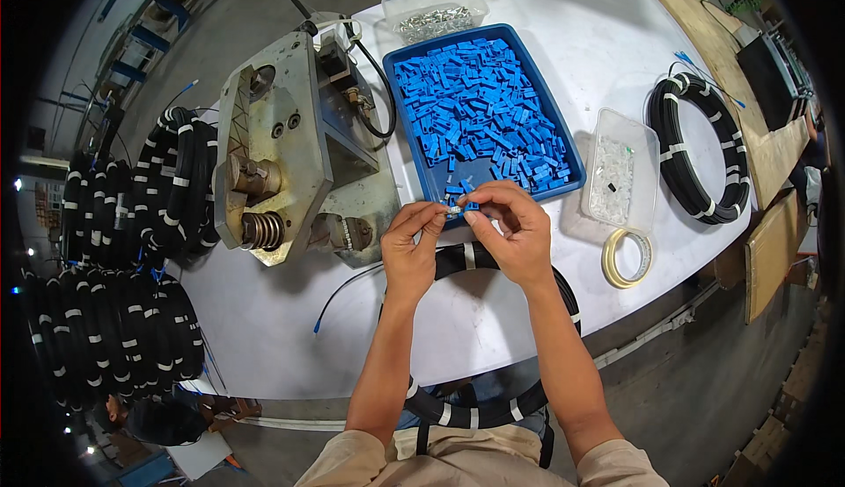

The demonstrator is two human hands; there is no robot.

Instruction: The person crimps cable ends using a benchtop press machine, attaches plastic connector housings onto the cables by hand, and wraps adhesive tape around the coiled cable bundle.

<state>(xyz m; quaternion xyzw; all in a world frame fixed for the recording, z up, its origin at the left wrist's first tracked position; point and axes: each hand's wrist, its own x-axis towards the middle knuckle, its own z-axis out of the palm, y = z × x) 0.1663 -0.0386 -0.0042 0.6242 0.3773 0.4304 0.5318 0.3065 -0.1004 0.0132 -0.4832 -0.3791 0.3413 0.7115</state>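
Note:
Over the near edge of a dark blue tray, my two hands meet with their fingertips almost touching. My right hand pinches a small blue plastic connector housing. My left hand is closed, thumb against forefinger, on a small pale piece whose kind I cannot make out. Many loose blue connector housings fill most of the tray, and a few lie just beyond my fingertips. Below my hands a coil of black cable with white tape bands rests partly on the table and reaches down over its front edge toward my lap.
A heavy metal press stands left of the tray. Small metal parts fill a clear box behind it. To the right are a clear box of translucent pieces, a tape roll and another cable coil. Stacked coils crowd the left.

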